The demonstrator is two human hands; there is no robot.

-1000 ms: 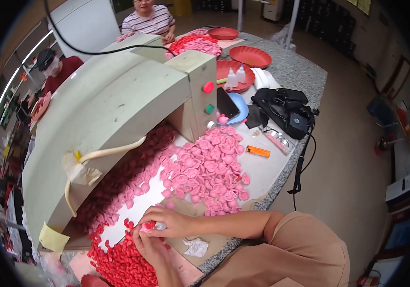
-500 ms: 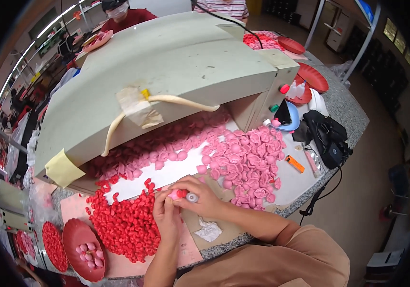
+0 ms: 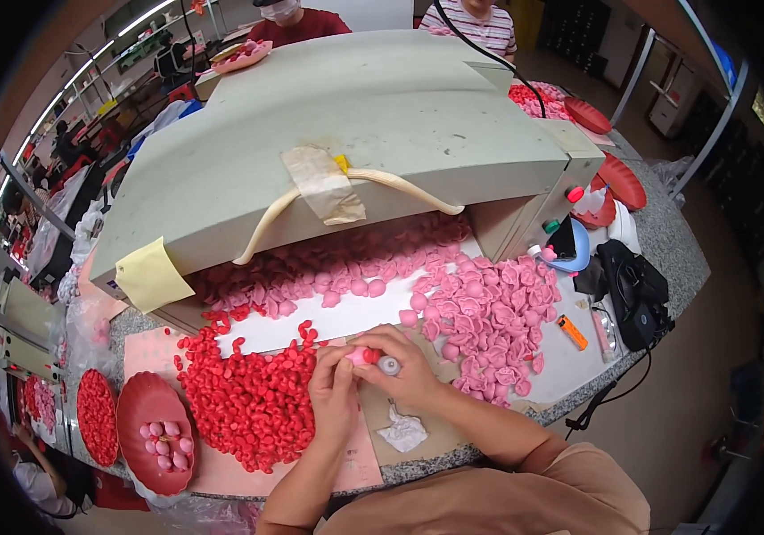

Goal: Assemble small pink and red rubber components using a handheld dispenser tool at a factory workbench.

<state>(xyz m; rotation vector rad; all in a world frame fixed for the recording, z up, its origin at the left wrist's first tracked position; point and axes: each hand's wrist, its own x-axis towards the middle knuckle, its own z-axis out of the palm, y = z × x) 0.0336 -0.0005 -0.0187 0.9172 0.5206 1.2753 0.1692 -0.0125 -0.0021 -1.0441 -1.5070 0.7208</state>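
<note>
While my left hand [image 3: 336, 385] and right hand [image 3: 400, 367] pinch a pink cap [image 3: 358, 357] together beside the red pile [image 3: 253, 397], I judge fitting underway; next needs a firm, aligned press.

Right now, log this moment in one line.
left hand: on pink cap | right hand: small white tube | beside: red caps
</note>
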